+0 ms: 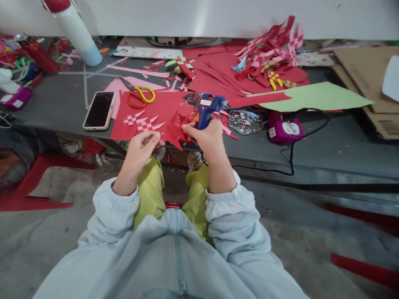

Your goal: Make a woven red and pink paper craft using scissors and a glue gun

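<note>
My right hand [210, 135] is wrapped around the handle of a blue hot glue gun [204, 109], whose nozzle points left. A small red light glows on its body. Folded red paper [177, 128] lies just left of those fingers; whether they touch it I cannot tell. At the table's front edge my left hand [144, 148] is closed in a pinch, thumb against fingers; what it holds is too small to make out. Just beyond it, red-and-white woven paper pieces [145, 123] with pointed strips rest on a red paper sheet [170, 99].
Orange-and-yellow scissors [140, 94] and a phone [99, 110] lie to the left. Rightward are a clear dish of small beads [245, 121], a purple box [285, 128] and the black cord [293, 153]. Woven paper [274, 58], a green sheet [314, 95], a bottle [77, 33] and cardboard [370, 74] stand farther back.
</note>
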Motion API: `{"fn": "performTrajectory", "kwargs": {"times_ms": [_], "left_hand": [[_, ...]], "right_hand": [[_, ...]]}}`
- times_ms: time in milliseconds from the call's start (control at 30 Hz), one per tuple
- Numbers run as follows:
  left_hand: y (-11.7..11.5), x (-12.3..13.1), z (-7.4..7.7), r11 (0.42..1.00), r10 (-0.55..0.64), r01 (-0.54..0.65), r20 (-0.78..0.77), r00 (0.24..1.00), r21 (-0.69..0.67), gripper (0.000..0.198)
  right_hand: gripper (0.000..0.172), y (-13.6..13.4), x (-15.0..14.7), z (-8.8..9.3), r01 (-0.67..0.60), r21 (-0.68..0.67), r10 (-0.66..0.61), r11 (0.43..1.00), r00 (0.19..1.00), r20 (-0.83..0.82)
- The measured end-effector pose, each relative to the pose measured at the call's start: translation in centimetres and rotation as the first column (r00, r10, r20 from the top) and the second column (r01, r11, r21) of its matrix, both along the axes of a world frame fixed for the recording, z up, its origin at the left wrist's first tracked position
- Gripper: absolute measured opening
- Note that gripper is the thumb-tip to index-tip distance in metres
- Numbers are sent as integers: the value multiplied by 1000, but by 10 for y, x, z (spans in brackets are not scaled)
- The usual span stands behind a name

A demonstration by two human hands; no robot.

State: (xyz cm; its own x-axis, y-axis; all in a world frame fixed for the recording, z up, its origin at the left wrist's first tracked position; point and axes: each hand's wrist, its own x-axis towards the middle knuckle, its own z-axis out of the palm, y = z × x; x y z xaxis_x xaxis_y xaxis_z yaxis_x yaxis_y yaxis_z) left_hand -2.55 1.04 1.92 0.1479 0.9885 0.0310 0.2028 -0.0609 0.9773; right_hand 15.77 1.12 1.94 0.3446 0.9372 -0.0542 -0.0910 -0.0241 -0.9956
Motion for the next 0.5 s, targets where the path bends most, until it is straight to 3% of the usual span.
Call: {"fn": "performTrajectory", "kwargs": {"times_ms": [133, 333, 500], "left_hand": [[-1, 2, -4, 999, -23, 26, 109, 994, -31, 36], [-12, 15, -10, 994, -64, 75, 134, 989, -82, 33], [-23, 29, -19, 990, -14, 36, 157, 988, -135, 35]], "right_hand": [[37, 0, -1, -2, -12, 1, 12, 1000, 1000, 5], [38, -1, -2, -3, -23, 9, 23, 1000, 999, 33], [41, -4, -1, -1, -52, -15, 52, 999, 999, 15]]}}
